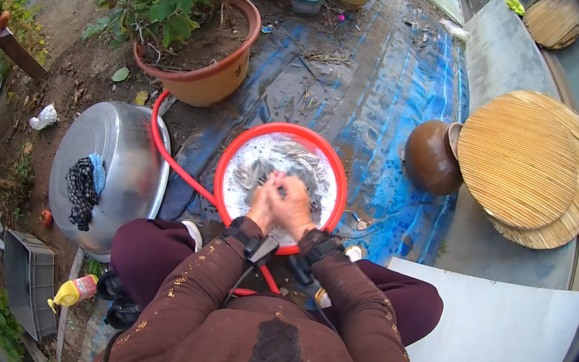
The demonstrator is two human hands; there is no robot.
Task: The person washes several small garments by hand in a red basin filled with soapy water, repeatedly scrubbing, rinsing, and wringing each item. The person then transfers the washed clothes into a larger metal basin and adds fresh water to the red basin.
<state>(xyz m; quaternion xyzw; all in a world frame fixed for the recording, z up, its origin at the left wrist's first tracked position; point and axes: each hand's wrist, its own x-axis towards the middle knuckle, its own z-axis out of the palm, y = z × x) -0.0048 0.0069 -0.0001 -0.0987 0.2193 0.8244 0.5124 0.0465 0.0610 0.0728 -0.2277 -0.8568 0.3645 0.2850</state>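
Note:
A red-rimmed plastic basin (344, 189) stands between my feet, holding white suds and soaked grey cloth (301, 155). My left hand (262, 203) and my right hand (293, 204) are pressed together over the basin's middle. Both are closed, with bunched grey cloth at the fingers; the part inside the grip is hidden. Dark straps with small devices circle both wrists. Foam surrounds the cloth on the left side of the basin.
A red hose (173, 159) runs past the basin. Left stand an upturned metal tub (120, 157) with a dark patterned cloth (81, 190), a yellow bottle (76, 291) and a grey crate (31, 278). Ahead is a potted plant (203, 80); right, a brown jar (429, 156) and round woven lids (520, 158).

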